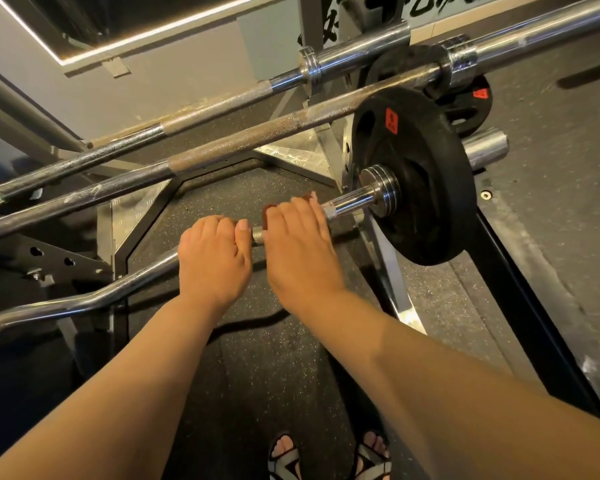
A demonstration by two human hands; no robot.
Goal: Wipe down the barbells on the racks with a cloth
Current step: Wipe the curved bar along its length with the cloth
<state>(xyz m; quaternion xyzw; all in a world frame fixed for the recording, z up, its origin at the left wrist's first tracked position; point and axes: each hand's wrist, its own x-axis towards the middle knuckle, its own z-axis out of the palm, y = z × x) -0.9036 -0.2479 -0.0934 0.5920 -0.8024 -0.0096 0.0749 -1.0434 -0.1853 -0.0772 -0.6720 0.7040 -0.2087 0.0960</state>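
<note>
A chrome curl barbell lies low across the rack, bent at the left and straight toward a black weight plate at its right end. My left hand grips the bar's knurled part. Just to its right my right hand wraps a reddish-brown cloth round the same bar; only small edges of the cloth show past my fingers. A short stretch of bar shows between my hands. Two straight barbells run diagonally above.
The rack's black frame slopes down at the right. Steel tread-plate feet stand on the speckled rubber floor. A second black plate hangs behind the first. My sandalled feet are at the bottom edge.
</note>
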